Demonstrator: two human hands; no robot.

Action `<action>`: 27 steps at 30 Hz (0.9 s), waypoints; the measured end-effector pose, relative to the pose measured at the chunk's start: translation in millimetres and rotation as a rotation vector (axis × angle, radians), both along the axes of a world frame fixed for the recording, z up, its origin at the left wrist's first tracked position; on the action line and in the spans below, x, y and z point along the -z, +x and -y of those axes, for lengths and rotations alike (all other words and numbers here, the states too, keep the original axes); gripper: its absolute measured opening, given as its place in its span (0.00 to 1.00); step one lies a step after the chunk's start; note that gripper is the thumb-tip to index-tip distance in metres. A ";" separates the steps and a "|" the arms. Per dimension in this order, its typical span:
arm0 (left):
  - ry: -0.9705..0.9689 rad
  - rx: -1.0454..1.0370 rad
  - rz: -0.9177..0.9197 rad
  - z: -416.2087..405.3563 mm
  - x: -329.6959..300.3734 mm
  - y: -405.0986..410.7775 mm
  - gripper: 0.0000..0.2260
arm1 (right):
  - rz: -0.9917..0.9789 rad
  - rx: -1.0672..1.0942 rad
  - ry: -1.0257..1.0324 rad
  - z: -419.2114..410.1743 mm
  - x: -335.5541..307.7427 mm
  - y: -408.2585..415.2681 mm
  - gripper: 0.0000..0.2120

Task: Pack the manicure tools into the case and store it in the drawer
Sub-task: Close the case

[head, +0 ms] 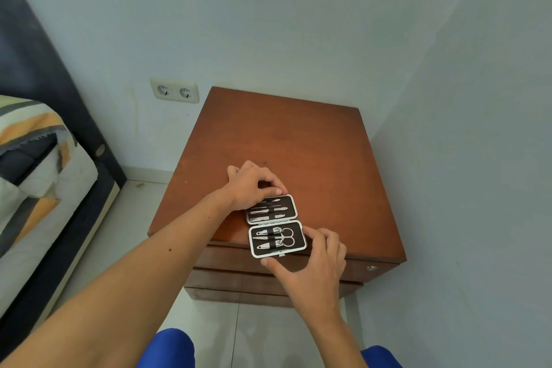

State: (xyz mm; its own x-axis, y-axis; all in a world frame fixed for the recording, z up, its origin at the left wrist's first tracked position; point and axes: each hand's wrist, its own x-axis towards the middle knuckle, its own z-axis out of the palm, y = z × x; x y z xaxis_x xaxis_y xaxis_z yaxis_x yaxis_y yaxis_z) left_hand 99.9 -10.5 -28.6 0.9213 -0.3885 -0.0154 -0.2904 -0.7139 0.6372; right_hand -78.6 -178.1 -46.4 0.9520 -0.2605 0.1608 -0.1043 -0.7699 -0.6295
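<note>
Two sockets (174, 92) sit on the wall left of the nightstand (298, 140); no writing is legible. Left hand (249, 185) curls over the far half of the open case (276, 225) at the nightstand's front edge; right hand (313, 260) pinches its near half

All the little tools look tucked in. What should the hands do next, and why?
Probably fold the case shut. It lies open on the nightstand with tools strapped in both halves, the left hand gripping the far half and the right hand the near half.
</note>
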 end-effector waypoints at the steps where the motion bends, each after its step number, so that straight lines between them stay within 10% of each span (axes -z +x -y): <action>1: -0.001 0.012 -0.003 -0.6 -0.1 0.2 0.05 | 0.005 0.005 0.008 -0.1 -0.1 0.5 0.45; 16: -0.203 -0.101 -0.042 -22.3 -1.1 -14.3 0.06 | -0.096 -0.108 0.028 15.7 -11.2 1.2 0.39; 27: -0.009 -0.276 -0.040 -59.8 -3.2 -85.8 0.11 | -0.277 -0.167 0.200 35.1 -43.8 70.4 0.13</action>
State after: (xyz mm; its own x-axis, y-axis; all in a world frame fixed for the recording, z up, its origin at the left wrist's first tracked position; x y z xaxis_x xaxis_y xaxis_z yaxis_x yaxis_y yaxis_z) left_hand 14.1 49.4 -25.4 0.9911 -0.1228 -0.0518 -0.0597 -0.7567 0.6510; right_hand -8.2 -213.2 -2.5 0.9842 -0.0987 -0.1470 -0.1755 -0.6554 -0.7346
